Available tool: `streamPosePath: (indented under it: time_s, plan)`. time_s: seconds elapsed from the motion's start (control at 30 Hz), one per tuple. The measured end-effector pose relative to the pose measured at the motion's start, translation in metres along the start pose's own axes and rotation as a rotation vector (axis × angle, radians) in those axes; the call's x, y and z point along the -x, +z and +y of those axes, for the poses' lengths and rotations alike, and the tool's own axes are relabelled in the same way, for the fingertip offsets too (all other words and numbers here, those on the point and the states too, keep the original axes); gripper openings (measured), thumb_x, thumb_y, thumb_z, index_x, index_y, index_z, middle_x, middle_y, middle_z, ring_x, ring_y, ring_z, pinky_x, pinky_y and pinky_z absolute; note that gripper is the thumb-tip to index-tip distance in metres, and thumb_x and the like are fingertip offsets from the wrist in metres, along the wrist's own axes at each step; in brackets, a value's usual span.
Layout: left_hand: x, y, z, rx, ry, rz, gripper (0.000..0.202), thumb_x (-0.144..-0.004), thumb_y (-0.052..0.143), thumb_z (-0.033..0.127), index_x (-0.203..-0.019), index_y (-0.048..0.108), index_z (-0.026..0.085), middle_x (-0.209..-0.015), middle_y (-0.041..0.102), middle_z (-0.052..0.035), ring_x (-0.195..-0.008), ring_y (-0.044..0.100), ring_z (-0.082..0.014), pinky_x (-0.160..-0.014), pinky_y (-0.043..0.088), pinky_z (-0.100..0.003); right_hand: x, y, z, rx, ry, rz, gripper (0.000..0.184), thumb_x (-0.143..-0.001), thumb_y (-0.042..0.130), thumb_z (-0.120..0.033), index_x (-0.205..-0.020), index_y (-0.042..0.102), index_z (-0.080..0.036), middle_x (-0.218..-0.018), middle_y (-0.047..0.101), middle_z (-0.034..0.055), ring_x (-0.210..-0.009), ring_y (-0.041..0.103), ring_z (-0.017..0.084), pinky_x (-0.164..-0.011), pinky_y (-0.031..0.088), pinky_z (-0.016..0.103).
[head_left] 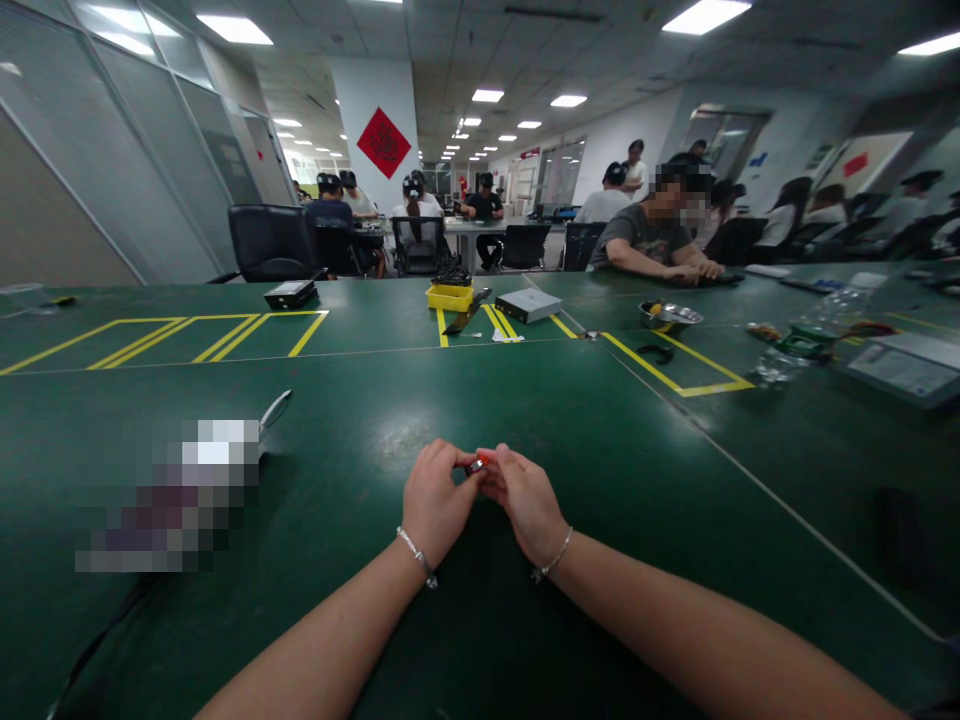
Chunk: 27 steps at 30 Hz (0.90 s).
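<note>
Both my hands meet at the middle of the green table (pixel 360 420), resting on its mat. My left hand (pixel 435 497) and my right hand (pixel 525 500) have their fingers curled in a pinch around one small object (pixel 478 463), dark with a red-orange end, held between the fingertips. The object is too small to name. Each wrist wears a thin bracelet.
A blurred-out patch (pixel 172 495) lies on the mat to the left, with a thin curved item at its top. Farther back sit a yellow bin (pixel 450 296), a grey box (pixel 529 304), a black device (pixel 290 293) and a metal dish (pixel 670 315). A person sits at the right; others behind.
</note>
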<state>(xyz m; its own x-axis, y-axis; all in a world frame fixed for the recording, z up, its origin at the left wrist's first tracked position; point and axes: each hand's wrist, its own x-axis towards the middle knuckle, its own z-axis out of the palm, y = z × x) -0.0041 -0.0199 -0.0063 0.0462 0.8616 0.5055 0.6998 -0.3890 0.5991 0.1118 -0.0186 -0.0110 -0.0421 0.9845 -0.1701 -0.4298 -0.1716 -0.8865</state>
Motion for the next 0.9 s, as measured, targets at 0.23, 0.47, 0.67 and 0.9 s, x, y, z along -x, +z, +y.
streamPosePath:
  time_s: [0.23,0.47,0.67,0.9]
  plan:
    - [0.001,-0.002,0.0,-0.005,-0.042,0.037,0.004,-0.069,0.06,0.019,-0.068,0.056,0.017,-0.07,0.053,-0.0001,-0.071,0.05,-0.0149,-0.066,0.04,-0.028,0.006,0.002,0.006,0.032,-0.061,-0.002,0.042,-0.069,0.056,-0.048,-0.09,0.064,-0.013,-0.084,0.064,0.0073,-0.077,0.058,0.017,-0.071,0.048,0.034]
    - [0.001,0.0,-0.002,-0.005,-0.056,0.042,0.005,-0.068,0.06,0.02,-0.067,0.056,0.018,-0.069,0.053,0.0004,-0.07,0.051,-0.0147,-0.065,0.041,-0.028,0.007,0.002,0.005,0.103,-0.062,-0.013,0.043,-0.07,0.055,-0.049,-0.092,0.064,-0.013,-0.087,0.064,0.0087,-0.079,0.059,0.018,-0.065,0.049,0.031]
    - [0.0,0.001,-0.003,-0.051,-0.081,0.018,0.007,-0.069,0.059,0.021,-0.065,0.054,0.017,-0.068,0.052,-0.0001,-0.07,0.051,-0.0153,-0.065,0.041,-0.029,0.005,-0.001,0.003,0.229,-0.039,-0.024,0.04,-0.07,0.054,-0.046,-0.09,0.065,-0.013,-0.087,0.064,0.0085,-0.08,0.059,0.019,-0.06,0.048,0.028]
    - [-0.003,0.004,-0.005,-0.071,-0.008,-0.088,0.018,-0.068,0.061,0.023,-0.083,0.053,0.017,-0.084,0.056,-0.0032,-0.083,0.052,-0.0183,-0.075,0.042,-0.033,-0.024,-0.008,-0.017,0.429,-0.11,-0.056,0.025,-0.062,0.062,-0.031,-0.078,0.062,-0.013,-0.073,0.065,0.0049,-0.067,0.059,0.014,-0.063,0.046,0.026]
